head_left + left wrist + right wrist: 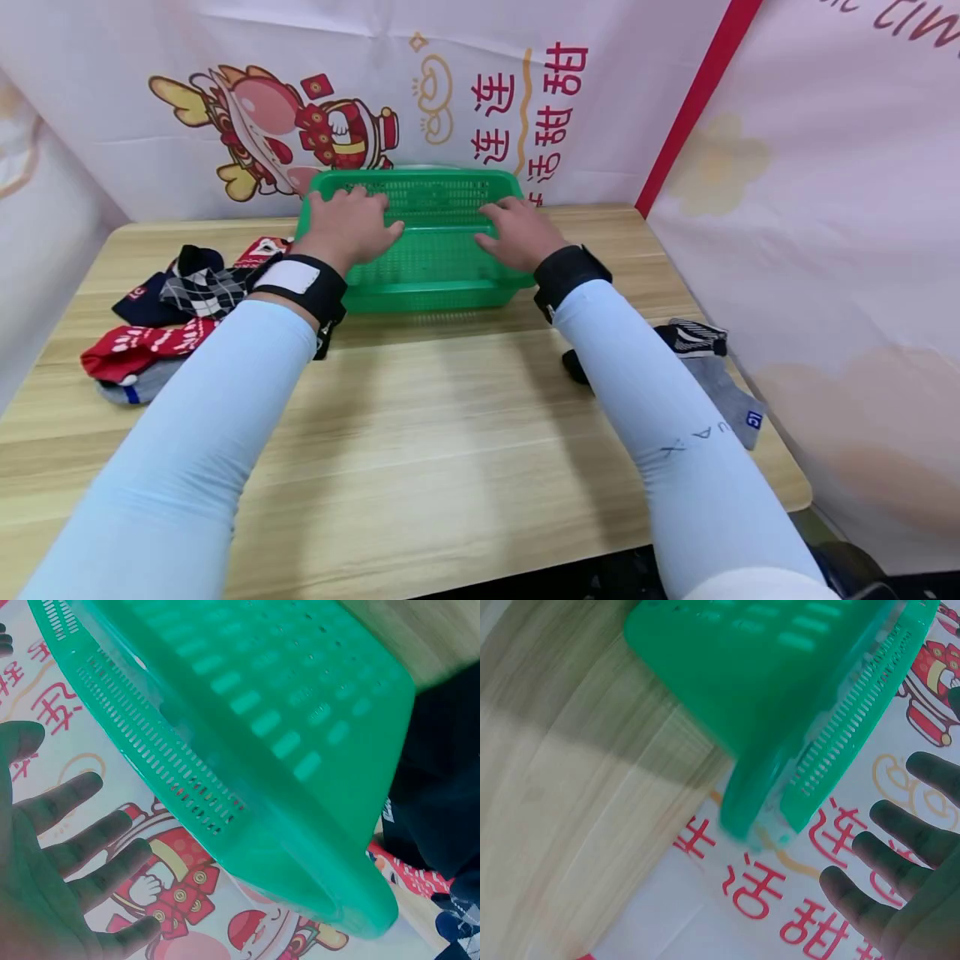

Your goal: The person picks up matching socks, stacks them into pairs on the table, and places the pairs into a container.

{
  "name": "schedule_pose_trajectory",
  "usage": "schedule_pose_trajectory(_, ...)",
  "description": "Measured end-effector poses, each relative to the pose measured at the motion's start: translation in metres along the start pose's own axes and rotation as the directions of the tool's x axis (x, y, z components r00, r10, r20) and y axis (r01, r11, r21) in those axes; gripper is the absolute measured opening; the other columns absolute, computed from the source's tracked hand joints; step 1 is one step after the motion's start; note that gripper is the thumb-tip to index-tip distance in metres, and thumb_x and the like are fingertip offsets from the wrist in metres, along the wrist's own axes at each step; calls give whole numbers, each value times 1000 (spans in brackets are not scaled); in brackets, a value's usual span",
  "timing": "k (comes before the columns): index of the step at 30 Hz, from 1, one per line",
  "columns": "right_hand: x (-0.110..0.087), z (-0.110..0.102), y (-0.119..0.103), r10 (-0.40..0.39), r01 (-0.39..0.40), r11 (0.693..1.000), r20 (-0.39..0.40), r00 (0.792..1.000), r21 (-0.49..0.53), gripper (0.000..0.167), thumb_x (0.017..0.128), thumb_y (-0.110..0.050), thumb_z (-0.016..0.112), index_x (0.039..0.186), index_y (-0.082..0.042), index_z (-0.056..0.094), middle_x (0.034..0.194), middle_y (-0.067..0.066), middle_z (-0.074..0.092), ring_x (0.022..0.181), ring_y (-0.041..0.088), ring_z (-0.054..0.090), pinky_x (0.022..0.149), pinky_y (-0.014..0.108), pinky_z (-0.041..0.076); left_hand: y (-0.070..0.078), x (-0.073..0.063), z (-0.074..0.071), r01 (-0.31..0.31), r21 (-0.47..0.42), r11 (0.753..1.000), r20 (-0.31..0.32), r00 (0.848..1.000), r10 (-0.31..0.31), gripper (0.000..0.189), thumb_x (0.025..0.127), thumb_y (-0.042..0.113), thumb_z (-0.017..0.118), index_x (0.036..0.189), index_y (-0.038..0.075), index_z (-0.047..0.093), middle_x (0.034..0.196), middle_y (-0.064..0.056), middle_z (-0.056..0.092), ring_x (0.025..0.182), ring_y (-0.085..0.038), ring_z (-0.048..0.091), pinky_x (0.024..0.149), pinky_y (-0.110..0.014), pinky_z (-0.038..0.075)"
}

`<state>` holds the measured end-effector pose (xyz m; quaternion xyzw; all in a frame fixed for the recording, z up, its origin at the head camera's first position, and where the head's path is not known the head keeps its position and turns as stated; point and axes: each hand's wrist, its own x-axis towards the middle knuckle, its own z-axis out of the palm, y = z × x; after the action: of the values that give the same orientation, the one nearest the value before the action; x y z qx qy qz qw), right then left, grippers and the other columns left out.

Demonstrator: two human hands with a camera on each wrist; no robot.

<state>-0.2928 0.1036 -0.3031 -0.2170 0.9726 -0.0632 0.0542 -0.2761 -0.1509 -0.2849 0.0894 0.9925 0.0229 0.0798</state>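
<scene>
A green plastic basket (427, 254) with slotted walls stands at the back of the table, and nothing shows inside it. My left hand (348, 223) is over its left end with fingers spread. Over the right end is my right hand (523, 232), its fingers also extended and apart. In the left wrist view the left hand (67, 847) shows straight, separated fingers beside the basket (300, 727), holding nothing. The right wrist view shows the right hand (907, 862) the same way, with a gap between its fingertips and the basket rim (855, 712).
Several socks lie at the left: a red patterned one (142, 346), a checkered one (202, 292) and a navy one (150, 304). On the right, partly behind the sleeve, are a grey sock (723, 392) and a black-and-white striped one (693, 336). A printed cloth (450, 50) hangs behind the table (420, 450).
</scene>
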Motion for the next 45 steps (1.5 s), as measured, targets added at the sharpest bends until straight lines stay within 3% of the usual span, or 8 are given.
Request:
schedule_pose_trajectory(11,-43,-4,43,30,-28,996,-27,999,79,57,104,-39,49,152,-11,40,157,18,38,147,36,33,120,51,28,5,-5,12,-50,-40,998,-28,998,49,63,105,46,37,156,10,32,159,-25,29,146,-52,23,113,-76,7)
schedule_pose_trajectory(24,-91,15,81,73,-65,987,-53,996,147,56,103,-39,50,151,-10,42,154,19,40,146,37,33,120,54,27,1,-17,31,-77,-25,997,-72,995,75,60,105,44,40,152,8,39,154,-25,37,141,-50,32,111,-75,15)
schedule_pose_trajectory(29,-110,23,90,96,-78,978,-86,992,192,44,103,-34,52,136,-6,51,142,20,48,136,36,40,115,53,32,4,-22,36,-104,-4,995,-115,988,103,56,104,42,42,148,8,46,151,-25,42,139,-49,36,113,-73,15)
schedule_pose_trajectory(35,-130,37,92,97,-67,978,-146,984,199,25,100,-25,57,113,-4,58,115,19,57,111,35,50,97,50,44,12,-25,42,-144,-20,989,-165,977,138,52,104,40,45,144,9,50,147,-23,47,137,-46,39,114,-71,16)
schedule_pose_trajectory(38,-137,49,87,62,-40,986,-129,990,165,21,99,-24,56,106,-5,61,105,16,60,101,32,54,88,47,47,14,-28,46,-164,-25,986,-204,967,155,50,103,40,46,142,9,53,145,-22,49,135,-45,41,113,-70,19)
schedule_pose_trajectory(41,-142,63,81,43,-33,993,-83,996,117,22,98,-26,57,103,-6,64,98,13,64,87,27,58,78,43,50,15,-33,49,-192,-22,981,-269,946,179,47,103,39,48,138,9,57,141,-20,53,132,-43,45,111,-69,24)
schedule_pose_trajectory(43,-145,73,76,55,-51,995,-38,998,82,23,97,-29,59,102,-7,64,95,11,65,80,24,58,73,40,49,17,-37,51,-221,-13,975,-326,923,205,45,102,38,49,134,8,61,137,-19,56,129,-41,48,107,-66,30)
schedule_pose_trajectory(45,-148,81,72,82,-81,995,-2,997,52,24,95,-33,61,100,-9,63,92,9,64,77,22,57,70,39,49,20,-42,54,-259,4,966,-394,887,239,42,102,37,51,129,9,64,132,-18,60,124,-39,51,103,-63,36)
